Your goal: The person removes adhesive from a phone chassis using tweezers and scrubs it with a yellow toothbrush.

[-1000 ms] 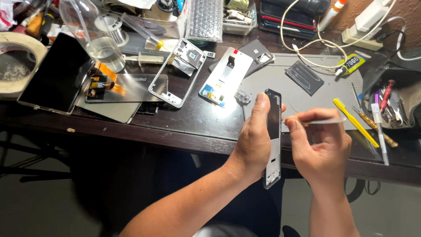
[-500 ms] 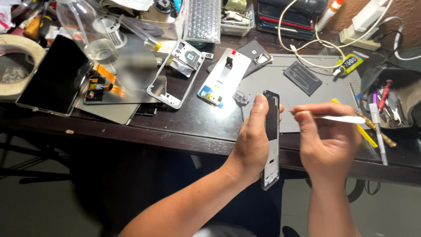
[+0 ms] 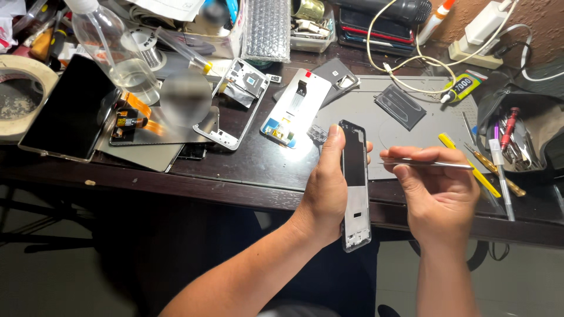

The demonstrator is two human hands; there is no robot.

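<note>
Fingers (image 3: 336, 154) clasp phone frame (image 3: 355, 185) (right: tweezers (image 3: 429, 164)).

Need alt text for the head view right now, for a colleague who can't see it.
The left hand holds a phone frame on edge in front of a dark workbench, while the right hand pinches thin metal tweezers pointed toward it. On the bench lie a grey mat, another phone frame and a dark tablet.

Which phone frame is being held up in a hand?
The dark phone frame, gripped upright on its edge by the left hand. The silver frame lies flat on the desk, untouched.
</note>
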